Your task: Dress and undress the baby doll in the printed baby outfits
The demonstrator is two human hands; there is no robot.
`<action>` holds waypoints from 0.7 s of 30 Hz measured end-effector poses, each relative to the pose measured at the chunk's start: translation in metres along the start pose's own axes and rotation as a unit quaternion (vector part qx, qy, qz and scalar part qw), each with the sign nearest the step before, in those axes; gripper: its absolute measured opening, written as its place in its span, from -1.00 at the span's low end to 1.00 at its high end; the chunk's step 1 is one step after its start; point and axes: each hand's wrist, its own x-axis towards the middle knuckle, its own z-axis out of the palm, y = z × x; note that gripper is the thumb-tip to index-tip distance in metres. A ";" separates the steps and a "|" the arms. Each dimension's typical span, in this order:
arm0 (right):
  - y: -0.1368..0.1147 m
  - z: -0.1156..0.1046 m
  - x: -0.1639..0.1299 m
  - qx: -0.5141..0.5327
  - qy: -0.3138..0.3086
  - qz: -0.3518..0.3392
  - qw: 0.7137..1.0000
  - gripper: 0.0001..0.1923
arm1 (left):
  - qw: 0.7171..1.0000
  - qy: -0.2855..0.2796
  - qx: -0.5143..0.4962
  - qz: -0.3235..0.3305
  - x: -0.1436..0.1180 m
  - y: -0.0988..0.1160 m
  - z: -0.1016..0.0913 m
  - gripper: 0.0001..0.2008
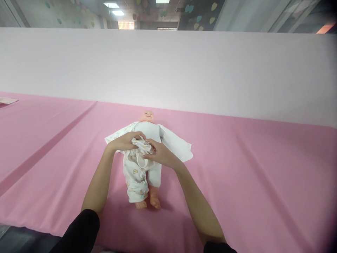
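A baby doll (146, 116) lies on its back on the pink table cover (250, 168), head away from me. An open white top (176, 144) is spread under its body. Printed white trousers (134, 177) cover one leg; the other leg shows white cloth and a bare foot (154, 201). My left hand (123, 141) and my right hand (162, 154) both grip the bunched waistband of the trousers (140, 144) at the doll's waist.
A white partition wall (184, 70) runs along the far edge of the table. A pale flat item (7, 100) lies at the far left. The near table edge (31, 228) is at the bottom left.
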 end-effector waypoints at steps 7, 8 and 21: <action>0.005 -0.019 -0.010 -0.010 -0.062 -0.015 0.998 -0.32 | 0.998 -0.036 -0.019 -0.058 -0.004 -0.003 -0.004 -0.52; 0.004 -0.020 -0.012 -0.036 -0.040 -0.005 0.999 -0.37 | 0.997 -0.049 -0.009 -0.067 -0.005 -0.004 -0.005 -0.52; -0.036 0.034 -0.043 -0.314 -0.223 -0.014 0.923 -0.82 | 0.990 -0.047 0.068 -0.113 -0.006 -0.010 -0.004 -0.73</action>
